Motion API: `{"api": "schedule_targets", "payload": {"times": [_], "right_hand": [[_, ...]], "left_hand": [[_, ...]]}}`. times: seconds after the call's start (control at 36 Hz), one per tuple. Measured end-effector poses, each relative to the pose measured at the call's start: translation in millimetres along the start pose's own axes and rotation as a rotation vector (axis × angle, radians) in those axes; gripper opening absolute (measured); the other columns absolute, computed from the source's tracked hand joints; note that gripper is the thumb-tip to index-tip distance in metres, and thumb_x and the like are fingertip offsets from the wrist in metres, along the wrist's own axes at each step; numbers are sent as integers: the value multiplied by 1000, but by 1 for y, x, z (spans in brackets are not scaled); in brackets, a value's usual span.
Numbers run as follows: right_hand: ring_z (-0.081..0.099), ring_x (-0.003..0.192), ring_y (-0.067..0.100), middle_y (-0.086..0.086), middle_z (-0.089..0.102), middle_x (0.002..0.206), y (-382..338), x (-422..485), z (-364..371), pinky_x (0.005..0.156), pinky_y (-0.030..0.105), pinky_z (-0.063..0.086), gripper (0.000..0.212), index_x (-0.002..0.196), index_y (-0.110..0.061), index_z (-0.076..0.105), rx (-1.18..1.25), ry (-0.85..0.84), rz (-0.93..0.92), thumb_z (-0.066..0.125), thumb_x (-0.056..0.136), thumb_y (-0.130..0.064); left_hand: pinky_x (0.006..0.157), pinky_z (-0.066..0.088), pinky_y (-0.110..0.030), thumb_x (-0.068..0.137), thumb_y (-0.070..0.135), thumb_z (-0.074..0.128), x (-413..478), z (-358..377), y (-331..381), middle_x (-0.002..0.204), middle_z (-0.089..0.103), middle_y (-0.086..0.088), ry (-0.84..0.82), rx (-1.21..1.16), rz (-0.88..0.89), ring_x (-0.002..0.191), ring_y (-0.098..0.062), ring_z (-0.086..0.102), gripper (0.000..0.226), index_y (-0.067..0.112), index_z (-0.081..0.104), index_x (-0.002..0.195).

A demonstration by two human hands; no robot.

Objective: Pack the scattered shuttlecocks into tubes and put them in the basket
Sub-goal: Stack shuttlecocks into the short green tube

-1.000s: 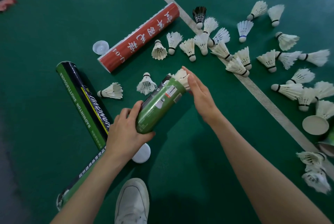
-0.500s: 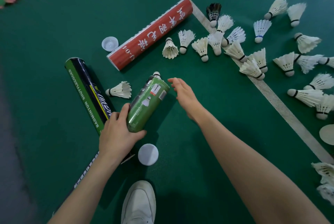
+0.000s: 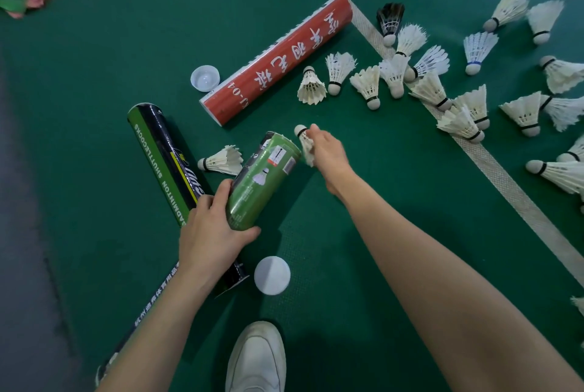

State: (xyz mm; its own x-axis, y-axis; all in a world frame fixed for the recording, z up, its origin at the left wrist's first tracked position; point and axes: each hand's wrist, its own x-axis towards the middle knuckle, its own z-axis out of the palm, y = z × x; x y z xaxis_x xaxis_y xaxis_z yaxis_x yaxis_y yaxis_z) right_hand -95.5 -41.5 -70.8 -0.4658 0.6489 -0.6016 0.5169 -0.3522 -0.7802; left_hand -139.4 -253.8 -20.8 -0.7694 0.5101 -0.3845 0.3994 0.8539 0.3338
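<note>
My left hand [image 3: 211,235] grips the lower end of a short green tube [image 3: 260,181], tilted with its open mouth pointing away from me. My right hand [image 3: 327,151] pinches a white shuttlecock [image 3: 304,142] by its feathers, cork up, just right of the tube's mouth. One more white shuttlecock [image 3: 221,160] lies left of the green tube. Several white shuttlecocks [image 3: 369,86] and one black one [image 3: 390,22] lie scattered over the green floor to the upper right. No basket is in view.
A long red tube [image 3: 278,58] lies behind, with a clear cap [image 3: 205,78] beside it. A black-and-green tube [image 3: 164,157] lies at left, another under my left arm. A white lid [image 3: 272,274] and my white shoe [image 3: 257,360] are near. A white court line [image 3: 493,167] crosses right.
My right hand left the tube's mouth, reached to the floor beyond it and picked up a shuttlecock. The shuttlecock that stuck out of the green tube is now inside.
</note>
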Motion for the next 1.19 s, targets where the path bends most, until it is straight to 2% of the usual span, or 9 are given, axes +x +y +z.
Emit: {"api": "schedule_targets", "payload": {"times": [0.14, 0.22, 0.47, 0.56, 0.64, 0.78, 0.89, 0.97, 1.19], "right_hand": [[53, 68, 9, 0, 64, 98, -1, -17, -51, 57, 22, 47, 8, 99, -23, 63, -121, 195, -238, 58, 93, -23], [39, 56, 5, -8, 55, 89, -1, -36, -85, 47, 13, 38, 29, 121, -30, 52, -128, 128, -348, 54, 96, -17], [34, 58, 16, 8, 40, 72, 18, -104, -143, 53, 30, 34, 49, 142, -38, 27, -281, -62, -362, 40, 100, -18], [51, 99, 6, 1, 58, 110, 23, -131, -155, 86, 25, 38, 42, 145, -35, 29, -231, -75, -385, 31, 103, -35], [40, 127, 21, 18, 39, 146, 29, -153, -170, 99, 20, 37, 47, 147, -31, 27, -119, 41, -399, 23, 101, -43], [25, 109, -37, -18, 19, 153, 44, -171, -202, 107, 3, 16, 66, 152, -32, 12, 41, 83, -403, 18, 92, -59], [29, 141, 13, 4, 22, 158, 63, -175, -244, 120, 40, 8, 76, 147, -48, 1, 172, 40, -323, 16, 80, -81], [37, 138, 24, 7, 26, 155, 76, -184, -270, 118, 44, 9, 88, 144, -52, 0, 180, 94, -301, 21, 69, -91], [11, 131, -5, -11, 2, 159, 110, -209, -306, 115, 28, 5, 58, 151, -36, -5, 217, 195, -227, 14, 98, -53]], "left_hand": [[81, 48, -39, 65, 51, 74, -6, 6, 10, 110, 44, 2, -25, 46, 55, 101, -23, 49, 92, 39, 21, 140], [83, 48, -40, 65, 51, 74, -13, 9, 18, 112, 45, 2, -39, 79, 116, 101, -23, 49, 91, 39, 23, 140], [88, 45, -39, 66, 50, 74, -39, 15, 54, 115, 45, 5, -86, 92, 327, 105, -21, 48, 94, 43, 20, 142], [89, 42, -37, 66, 51, 74, -51, 19, 73, 115, 44, 8, -135, 92, 426, 107, -18, 46, 94, 44, 20, 142], [90, 41, -36, 67, 52, 73, -64, 24, 93, 118, 44, 9, -147, 130, 499, 109, -17, 45, 94, 44, 20, 143], [90, 39, -35, 67, 49, 73, -77, 38, 130, 117, 46, 7, -124, 147, 568, 108, -18, 45, 92, 40, 23, 144], [90, 41, -37, 67, 49, 72, -85, 54, 167, 115, 45, 5, -105, 174, 631, 106, -20, 46, 90, 39, 25, 143], [90, 42, -38, 66, 48, 73, -89, 67, 191, 115, 46, 3, -116, 202, 689, 106, -21, 47, 90, 39, 25, 142], [91, 38, -37, 68, 48, 72, -98, 106, 237, 119, 45, 1, -168, 330, 813, 109, -22, 46, 90, 38, 24, 144]]}}
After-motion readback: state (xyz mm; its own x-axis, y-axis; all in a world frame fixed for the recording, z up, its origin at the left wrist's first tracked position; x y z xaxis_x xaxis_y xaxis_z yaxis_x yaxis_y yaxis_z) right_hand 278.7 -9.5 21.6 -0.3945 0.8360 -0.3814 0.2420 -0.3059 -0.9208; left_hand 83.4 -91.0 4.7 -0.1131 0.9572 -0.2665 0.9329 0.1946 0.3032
